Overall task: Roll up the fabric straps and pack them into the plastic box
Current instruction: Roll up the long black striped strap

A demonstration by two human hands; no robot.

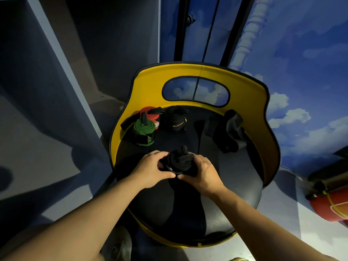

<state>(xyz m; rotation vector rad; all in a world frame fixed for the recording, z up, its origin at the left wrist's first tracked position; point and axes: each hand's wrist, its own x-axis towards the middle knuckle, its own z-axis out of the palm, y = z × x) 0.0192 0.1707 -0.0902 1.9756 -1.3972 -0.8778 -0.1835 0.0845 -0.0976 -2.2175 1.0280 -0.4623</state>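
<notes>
Fingers of the left hand [150,169] and the right hand [202,174] are curling round a black rolled strap [178,162], gripping it from both sides above the middle of the chair seat [235,178]. Toward the yellow chair back [243,81], a green roll [144,131], a red roll [149,113] and another black roll [176,119] are sitting at the seat's rear left, near its rim. Loose black straps [229,130] are lying at the rear right, hard to make out in the dark. Bare seat is showing between them.

Two rolled straps [146,127] and a third roll [176,118] sit on the chair seat [235,176] at frame centre-left; loose straps [228,130] lie right.
</notes>
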